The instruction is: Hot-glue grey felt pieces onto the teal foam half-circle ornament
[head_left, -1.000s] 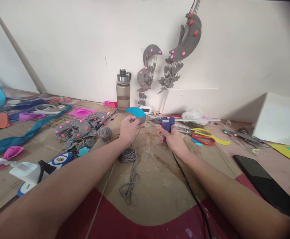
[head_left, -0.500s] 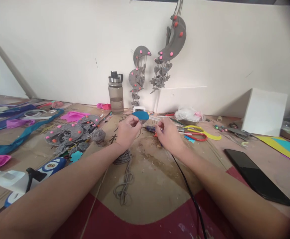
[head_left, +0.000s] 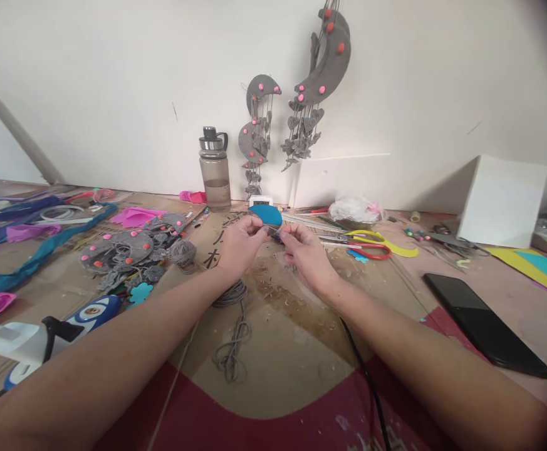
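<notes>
Above the middle of the cardboard, my left hand [head_left: 239, 247] is closed in a pinch on a thin grey yarn strand [head_left: 272, 229]. Facing it, my right hand [head_left: 308, 252] pinches the same strand, its fingertips only a short way off. A blue rounded piece [head_left: 267, 215] shows just behind my fingertips; whether a hand touches it I cannot tell. Below my left wrist lies a loose bundle of grey yarn [head_left: 232, 360], and a grey yarn ball [head_left: 182, 254] sits further left. The fingers hide most of the strand.
A water bottle [head_left: 215, 172] stands at the wall beside hanging grey moon mobiles [head_left: 329, 69]. Scissors [head_left: 371, 245] lie right of my hands, and a black phone [head_left: 484, 322] beyond my right forearm. On the left are a glue gun [head_left: 83, 316] and grey felt pieces [head_left: 135, 247].
My right hand has moved left and closer to my left hand, and its fingers now meet the strand. The view has tilted slightly downward.
</notes>
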The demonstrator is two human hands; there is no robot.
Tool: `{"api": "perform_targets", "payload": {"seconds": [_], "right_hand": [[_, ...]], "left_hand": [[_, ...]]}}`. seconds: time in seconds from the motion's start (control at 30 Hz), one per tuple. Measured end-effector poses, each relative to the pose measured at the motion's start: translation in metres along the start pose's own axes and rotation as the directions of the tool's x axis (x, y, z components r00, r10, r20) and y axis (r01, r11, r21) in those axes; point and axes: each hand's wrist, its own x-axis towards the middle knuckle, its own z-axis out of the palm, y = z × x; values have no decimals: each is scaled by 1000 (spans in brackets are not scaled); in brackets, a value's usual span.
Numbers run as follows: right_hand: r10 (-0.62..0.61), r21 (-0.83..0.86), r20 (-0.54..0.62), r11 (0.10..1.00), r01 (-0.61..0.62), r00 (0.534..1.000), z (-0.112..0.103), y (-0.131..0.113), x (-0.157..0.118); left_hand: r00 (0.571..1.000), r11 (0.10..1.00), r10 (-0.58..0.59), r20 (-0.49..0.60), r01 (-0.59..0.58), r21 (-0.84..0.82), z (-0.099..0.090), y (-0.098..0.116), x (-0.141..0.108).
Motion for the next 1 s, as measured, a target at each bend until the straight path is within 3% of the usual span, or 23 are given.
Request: {"api": "perform_targets", "payload": {"seconds": [0.13,0.27,0.53,1.0], "right_hand": [[-50,-59,-61,997,46,997,-7,11,8],[-118,-149,-93,983,103,989,-10,12,9],[-144,-231,-118,966,114,983,-14,10,9],[-104,-194,-122,978,79,987,-15,14,12]], "left_hand": [[993,975,-117,32,121,-186,5,2,-2],[987,952,-152,54,161,-260,7,0,-3],[976,920,-213,55,219,-325,9,-1,-3],[957,872,-260,125,289,-394,9,1,-4]]}}
